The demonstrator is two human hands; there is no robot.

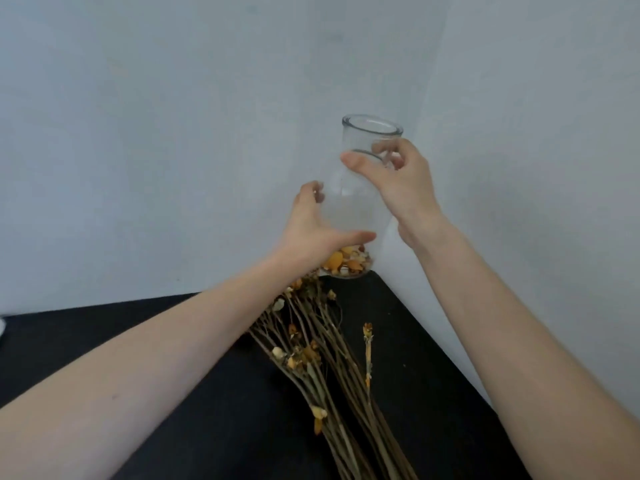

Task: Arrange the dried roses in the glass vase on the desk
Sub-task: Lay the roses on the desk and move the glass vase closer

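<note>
Soft, even, dim light; slight overall blur; wide-angle bending at edges

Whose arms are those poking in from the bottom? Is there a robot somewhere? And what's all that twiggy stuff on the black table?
No robot here, just a person. The camera sits on their head and looks down, so you see their arms the way they do. The left hand holds the wide lower part of a glass vase, and the right hand holds its narrow neck. Loose orange and cream petals lie in the bottom of the vase. The twiggy stuff is a bundle of dried roses lying flat on the black desk, with one loose stem beside it. No stems are in the vase yet. Behind is a plain grey wall.
</note>
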